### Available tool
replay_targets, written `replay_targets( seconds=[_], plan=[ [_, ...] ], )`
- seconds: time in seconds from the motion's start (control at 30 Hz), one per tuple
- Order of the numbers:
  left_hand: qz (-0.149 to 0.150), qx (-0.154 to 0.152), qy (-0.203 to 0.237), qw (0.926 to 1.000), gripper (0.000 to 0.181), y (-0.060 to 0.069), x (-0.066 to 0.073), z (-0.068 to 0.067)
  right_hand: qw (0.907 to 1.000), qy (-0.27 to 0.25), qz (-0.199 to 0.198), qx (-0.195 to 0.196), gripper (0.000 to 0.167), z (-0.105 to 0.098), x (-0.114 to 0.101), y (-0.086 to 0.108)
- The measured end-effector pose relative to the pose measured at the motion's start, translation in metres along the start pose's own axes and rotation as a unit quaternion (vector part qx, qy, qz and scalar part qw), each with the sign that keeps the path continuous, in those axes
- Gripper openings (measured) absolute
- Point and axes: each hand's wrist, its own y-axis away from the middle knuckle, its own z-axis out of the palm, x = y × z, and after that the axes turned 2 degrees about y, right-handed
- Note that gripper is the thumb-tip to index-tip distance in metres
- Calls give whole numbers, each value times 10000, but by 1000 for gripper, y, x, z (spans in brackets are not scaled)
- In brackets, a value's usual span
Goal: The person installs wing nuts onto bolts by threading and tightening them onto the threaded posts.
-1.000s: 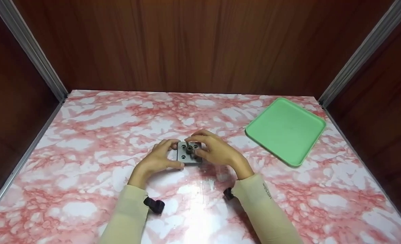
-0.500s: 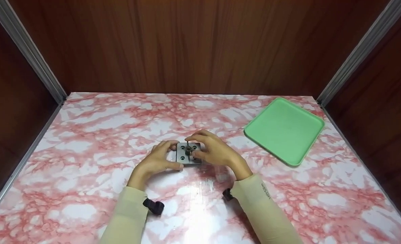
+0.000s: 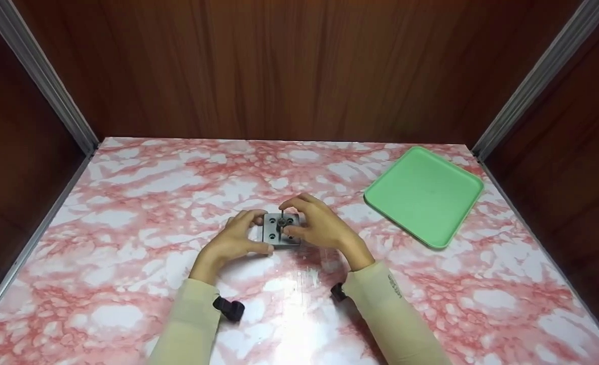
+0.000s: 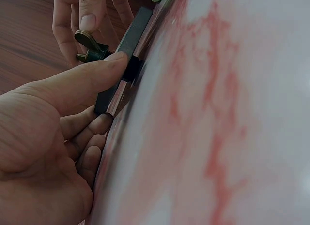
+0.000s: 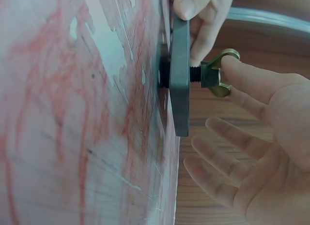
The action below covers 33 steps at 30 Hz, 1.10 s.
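Note:
A square grey metal plate (image 3: 272, 229) with several holes lies at the middle of the table. Through its centre passes a dark threaded bolt (image 5: 195, 74) carrying a brass-coloured wing nut (image 5: 211, 76). From the left side, the left hand (image 3: 232, 241) grips the plate's edges between thumb and fingers. The right hand (image 3: 325, 225) has its thumb and index finger at the wings of the nut, its other fingers spread away, as the right wrist view shows. Under the plate, a dark piece (image 5: 164, 75) holds it off the table.
A light green square tray (image 3: 426, 197) lies at the right rear of the marbled red and white table (image 3: 142, 203). Dark wooden panels stand behind and on both sides, with metal strips (image 3: 51, 81) at the corners.
The wing nut has turned on the bolt, its wings now pointing roughly front to back. The right hand's thumb and index finger have shifted slightly with it; the left hand stays on the plate.

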Motion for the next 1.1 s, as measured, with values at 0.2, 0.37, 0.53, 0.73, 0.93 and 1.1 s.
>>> replay_targets(
  seconds=[0.2, 0.37, 0.53, 0.73, 0.93, 1.1],
  plan=[
    [-8, -19, 18, 10000, 91, 0, 0, -1, 9999, -8, 12, 153, 47, 2, -1, 0],
    [-4, -20, 55, 10000, 92, 0, 0, -1, 9998, 14, 32, 212, 46, 3, -1, 0],
    [-6, -14, 26, 10000, 92, 0, 0, 0, 9995, 23, 58, 298, 45, 5, -1, -1],
    [31, -1, -21, 10000, 90, 0, 1, 0, 9989, 131, 142, 427, 43, 6, -1, -1],
    [57, 37, 43, 10000, 90, 0, 1, 0, 9983, 81, 221, 530, 43, 7, -3, -1],
    [30, 65, 19, 10000, 91, 1, 0, 1, 9979, 143, 223, 584, 43, 9, -4, -1]
  ],
)
